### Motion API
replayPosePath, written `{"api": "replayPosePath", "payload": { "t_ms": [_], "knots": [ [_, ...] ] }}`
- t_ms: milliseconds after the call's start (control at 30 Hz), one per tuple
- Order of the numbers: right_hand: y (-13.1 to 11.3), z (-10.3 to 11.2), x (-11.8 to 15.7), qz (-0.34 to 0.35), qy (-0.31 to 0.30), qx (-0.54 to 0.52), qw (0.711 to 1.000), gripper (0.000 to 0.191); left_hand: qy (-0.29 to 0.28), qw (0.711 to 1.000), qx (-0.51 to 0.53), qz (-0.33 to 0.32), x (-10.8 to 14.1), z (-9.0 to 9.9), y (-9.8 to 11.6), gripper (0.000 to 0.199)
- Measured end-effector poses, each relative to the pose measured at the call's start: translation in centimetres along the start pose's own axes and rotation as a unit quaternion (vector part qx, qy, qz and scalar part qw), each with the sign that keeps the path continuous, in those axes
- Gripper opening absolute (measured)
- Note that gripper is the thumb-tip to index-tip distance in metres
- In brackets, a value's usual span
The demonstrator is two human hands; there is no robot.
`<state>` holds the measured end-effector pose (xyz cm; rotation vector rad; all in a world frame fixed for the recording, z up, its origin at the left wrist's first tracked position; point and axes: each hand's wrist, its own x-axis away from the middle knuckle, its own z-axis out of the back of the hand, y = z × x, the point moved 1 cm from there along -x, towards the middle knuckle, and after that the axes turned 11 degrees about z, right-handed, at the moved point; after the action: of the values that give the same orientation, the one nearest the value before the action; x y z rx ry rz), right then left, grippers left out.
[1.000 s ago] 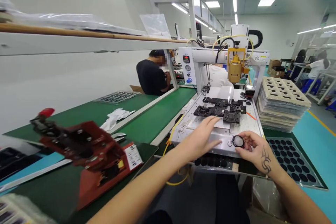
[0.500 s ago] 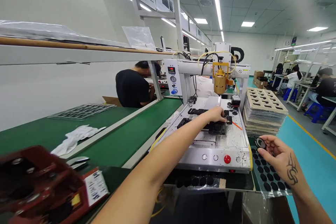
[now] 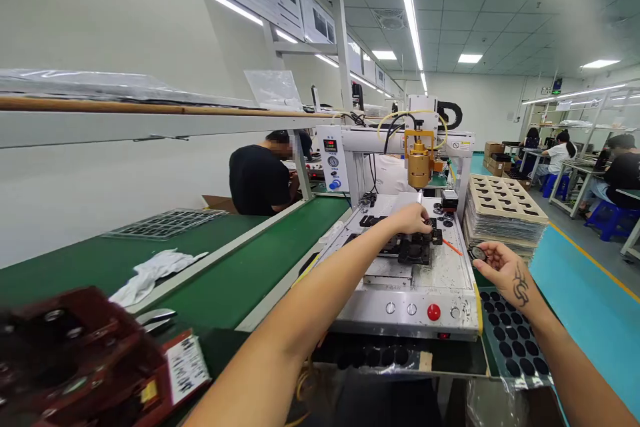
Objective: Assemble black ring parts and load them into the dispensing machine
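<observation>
My left hand (image 3: 413, 219) reaches over the white machine (image 3: 445, 287), its fingers bent down and closed at the right end of the black fixture (image 3: 414, 252). Whatever those fingertips grip is too small to make out. An orange-red stick (image 3: 453, 247) lies just right of the fixture. Between thumb and fingers, my right hand (image 3: 503, 270) pinches a round black-rimmed disc (image 3: 478, 253) beside the machine's right edge. Below that hand lies a sheet of black round pieces (image 3: 515, 333). Over the fixture hangs a gold cylindrical head (image 3: 419, 168).
Stacked trays (image 3: 505, 203) stand right of the machine. A green belt (image 3: 280, 267) runs along its left, with a white glove (image 3: 153, 273) beyond. A dark red device (image 3: 85, 353) sits front left. A person in black (image 3: 260, 177) sits beyond the belt.
My right hand has moved up and left with the disc, nearer the machine's edge. My left hand stays at the fixture. The whole view has shifted slightly.
</observation>
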<state>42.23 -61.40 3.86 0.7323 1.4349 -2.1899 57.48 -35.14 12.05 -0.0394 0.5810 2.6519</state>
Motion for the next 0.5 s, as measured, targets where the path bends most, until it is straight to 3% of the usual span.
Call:
{"api": "replayPosePath", "payload": {
  "t_ms": [267, 367, 500],
  "knots": [
    [3.4, -7.2, -9.9, 0.035, -0.149, 0.049, 0.987, 0.037, 0.105, 0.985, 0.127, -0.051, 7.8, 4.7, 3.1, 0.035],
    [4.3, -8.4, -12.7, 0.028, -0.219, 0.072, 0.973, 0.031, 0.122, 0.979, 0.149, -0.07, 11.9, 5.7, 3.9, 0.03],
    [5.2, -8.5, -14.1, 0.034, -0.298, 0.09, 0.95, 0.032, 0.14, 0.976, 0.147, -0.08, 17.2, 6.2, 3.2, 0.025]
  ]
}}
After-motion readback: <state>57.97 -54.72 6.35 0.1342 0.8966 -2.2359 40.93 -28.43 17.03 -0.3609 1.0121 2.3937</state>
